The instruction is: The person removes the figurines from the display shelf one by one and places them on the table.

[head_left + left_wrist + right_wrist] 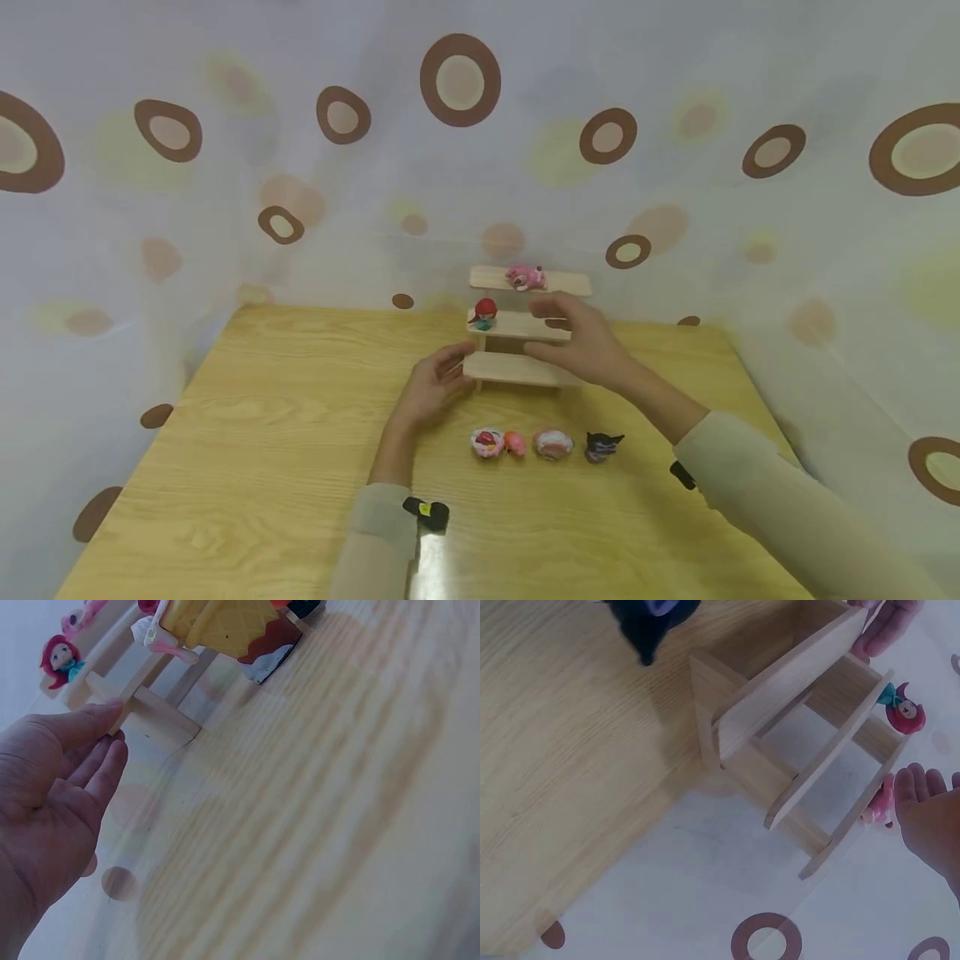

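Observation:
A light wooden three-step shelf [517,367] stands near the wall. With thumb and fingers my left hand [429,387] pinches the left end of its lowest step, as the left wrist view shows. My right hand [588,343] hovers in front of the shelf's right side, fingers apart and nothing in them. On the middle step's left end sits a red-haired figurine [486,312] with a teal lower part. A pink plush-like figurine [527,277] lies on the top step, close to the fingers of my right hand [934,817] in the right wrist view.
In front of the shelf, a row holds a pink-and-white figurine [487,442], a small bright pink piece [515,443], a white-and-pink figurine [553,444] and a dark horned figurine [602,447]. Patterned sheeting [360,183] rises behind the wood-grain table [285,417].

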The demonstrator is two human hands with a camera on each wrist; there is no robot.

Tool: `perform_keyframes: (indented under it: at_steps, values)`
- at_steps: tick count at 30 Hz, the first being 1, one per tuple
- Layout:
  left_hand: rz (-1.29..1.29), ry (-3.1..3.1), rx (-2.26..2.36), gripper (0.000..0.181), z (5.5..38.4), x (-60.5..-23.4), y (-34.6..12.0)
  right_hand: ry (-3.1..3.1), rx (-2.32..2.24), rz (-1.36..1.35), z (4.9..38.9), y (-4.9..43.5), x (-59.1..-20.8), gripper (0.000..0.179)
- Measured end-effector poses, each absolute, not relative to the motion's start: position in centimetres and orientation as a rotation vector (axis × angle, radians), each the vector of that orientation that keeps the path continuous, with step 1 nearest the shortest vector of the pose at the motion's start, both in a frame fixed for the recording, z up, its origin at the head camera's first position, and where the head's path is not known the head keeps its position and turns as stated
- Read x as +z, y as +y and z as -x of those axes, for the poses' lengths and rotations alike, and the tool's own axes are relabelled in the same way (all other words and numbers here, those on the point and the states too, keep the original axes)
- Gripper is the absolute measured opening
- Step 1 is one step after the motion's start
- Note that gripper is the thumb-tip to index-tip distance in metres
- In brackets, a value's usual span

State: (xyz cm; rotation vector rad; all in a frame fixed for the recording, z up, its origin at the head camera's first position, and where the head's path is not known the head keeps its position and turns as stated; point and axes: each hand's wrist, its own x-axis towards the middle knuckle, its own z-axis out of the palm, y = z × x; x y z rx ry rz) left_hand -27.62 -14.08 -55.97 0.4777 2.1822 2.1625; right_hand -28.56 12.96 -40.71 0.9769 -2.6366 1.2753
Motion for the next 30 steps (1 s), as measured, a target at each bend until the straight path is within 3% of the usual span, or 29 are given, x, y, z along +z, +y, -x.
perform_keyframes:
  at_steps: [14, 30]
  values:
    - [-0.481, 2.226, 2.138, 0.053, 27.5, -55.4, -14.1, -2.692, 1.361, -0.864, 30.8, 6.7, -42.8, 0.064]
    - [-0.503, 2.239, 2.125, 0.053, 27.2, -55.6, -14.1, -2.667, 1.228, -0.771, 32.0, 3.6, -45.2, 0.048]
